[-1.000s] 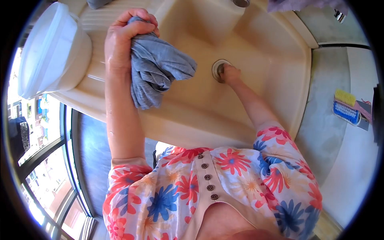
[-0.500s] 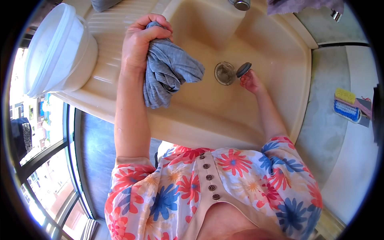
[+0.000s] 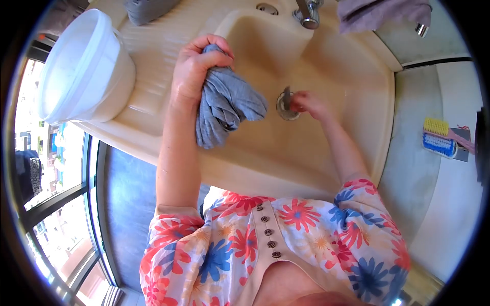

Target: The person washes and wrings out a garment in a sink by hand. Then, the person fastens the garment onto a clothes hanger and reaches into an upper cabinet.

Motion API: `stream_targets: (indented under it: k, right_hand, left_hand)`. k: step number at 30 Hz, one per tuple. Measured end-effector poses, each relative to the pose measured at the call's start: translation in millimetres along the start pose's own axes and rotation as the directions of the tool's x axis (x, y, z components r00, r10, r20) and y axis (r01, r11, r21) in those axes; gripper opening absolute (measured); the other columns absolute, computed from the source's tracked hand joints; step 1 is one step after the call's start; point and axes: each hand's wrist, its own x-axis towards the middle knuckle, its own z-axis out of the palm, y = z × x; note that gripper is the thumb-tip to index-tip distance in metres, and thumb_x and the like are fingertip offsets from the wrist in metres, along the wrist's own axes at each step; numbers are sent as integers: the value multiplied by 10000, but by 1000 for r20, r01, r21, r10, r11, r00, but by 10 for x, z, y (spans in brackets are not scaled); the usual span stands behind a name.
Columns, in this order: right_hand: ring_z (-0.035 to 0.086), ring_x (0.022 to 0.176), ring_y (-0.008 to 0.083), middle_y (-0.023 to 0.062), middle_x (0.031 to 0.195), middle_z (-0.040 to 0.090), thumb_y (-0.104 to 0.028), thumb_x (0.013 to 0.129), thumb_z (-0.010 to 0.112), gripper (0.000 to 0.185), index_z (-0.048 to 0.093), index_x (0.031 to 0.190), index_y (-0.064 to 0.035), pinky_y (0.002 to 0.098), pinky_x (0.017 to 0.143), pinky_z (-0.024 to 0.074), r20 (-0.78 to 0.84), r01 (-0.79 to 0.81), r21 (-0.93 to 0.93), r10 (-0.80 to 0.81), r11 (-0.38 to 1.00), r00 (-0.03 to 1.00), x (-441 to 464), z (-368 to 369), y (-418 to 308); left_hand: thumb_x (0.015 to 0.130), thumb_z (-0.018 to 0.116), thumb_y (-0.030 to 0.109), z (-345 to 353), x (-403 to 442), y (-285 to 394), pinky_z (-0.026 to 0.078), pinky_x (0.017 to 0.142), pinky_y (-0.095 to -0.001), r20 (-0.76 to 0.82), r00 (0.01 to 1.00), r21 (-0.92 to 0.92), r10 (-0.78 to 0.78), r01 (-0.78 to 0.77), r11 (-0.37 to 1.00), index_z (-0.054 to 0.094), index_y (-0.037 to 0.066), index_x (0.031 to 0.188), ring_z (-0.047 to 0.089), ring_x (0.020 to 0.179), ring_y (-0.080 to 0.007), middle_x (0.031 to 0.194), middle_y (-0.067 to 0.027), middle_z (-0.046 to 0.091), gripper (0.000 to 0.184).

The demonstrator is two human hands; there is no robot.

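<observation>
A bunched grey cloth hangs from my left hand, whose fingers are wrapped round its top. It is held up over the left part of the beige sink. Down in the basin, my right hand pinches a dark sink plug, tilted on edge and slightly blurred. The plug is right at the round metal drain and partly covers it. I cannot tell whether the two touch.
A white plastic bucket stands on the ribbed drainboard at left. Another grey cloth lies behind it. The tap is at the back, with a mauve cloth to its right. Yellow and blue brushes lie at right.
My right hand has moved left with the plug, bringing it from beside the drain to over it. My left hand still grips the cloth; the whole view has shifted slightly.
</observation>
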Motion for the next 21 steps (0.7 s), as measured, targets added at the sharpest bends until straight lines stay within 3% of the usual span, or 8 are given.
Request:
stream_targets:
  k: [1,4,5,10,11,14,17,21]
  right_hand:
    - [588,679,135,73,774,625,-205,767,634,247,594,907,-5,251,619,475,-4,5,-298,-6,954,1000,26,28,-81]
    - [544,639,86,28,698,601,-188,708,685,242,609,882,-38,252,602,457,-92,301,-123,-313,946,945,79,88,-510]
    - [520,641,59,14,706,594,-169,696,697,235,618,874,-36,238,611,452,-95,374,48,-368,926,925,103,84,-736]
    - [581,670,131,43,740,622,-247,678,674,313,628,939,-81,269,628,468,-331,657,-216,-687,722,647,306,-150,-2032]
    - [604,701,170,64,782,635,-289,677,659,331,629,940,-90,290,639,473,-374,626,-343,-713,700,593,366,-187,-2248]
    - [608,879,240,109,935,636,-254,703,629,317,621,981,-104,353,729,478,-432,318,-552,-590,771,682,739,-279,-2686]
    - [568,996,272,107,1050,606,-223,733,602,300,618,1013,-117,389,804,460,-556,-35,-549,-333,835,761,1024,-442,-2815]
    - [548,1022,286,90,1096,584,-238,742,601,331,600,1059,-144,404,827,447,-552,-172,-605,-254,777,794,1254,-539,-2706]
  left_hand:
    - [611,539,-66,-1,1,-18,462,537,-279,4,1000,-8,1,-1,1000,536,43,723,550,603,-187,723,-97,558,156]
    - [593,545,-75,17,-9,7,464,533,-277,11,1000,-43,-29,30,999,534,40,716,549,595,-187,720,-100,561,169]
    - [589,546,-76,20,-22,17,464,533,-276,19,999,-53,-40,41,998,534,41,715,549,594,-187,718,-101,561,172]
    - [576,558,-77,42,-26,-14,458,537,-264,46,997,-55,-61,64,996,538,36,705,545,590,-177,706,-101,561,173]
    - [573,566,-74,52,-29,-16,455,540,-257,53,996,-45,-67,69,997,539,34,702,546,593,-172,701,-97,562,170]
    - [572,580,-74,64,-42,-39,448,528,-244,70,993,-24,-95,97,995,556,31,704,539,575,-148,696,-78,570,170]
    - [579,574,-74,140,-67,-43,408,490,-217,74,993,-27,-93,96,995,569,33,693,503,536,-107,656,-44,553,157]
    - [584,566,-72,148,-68,-46,381,474,-203,108,989,-40,-101,106,994,567,35,684,479,521,-86,632,-21,533,147]
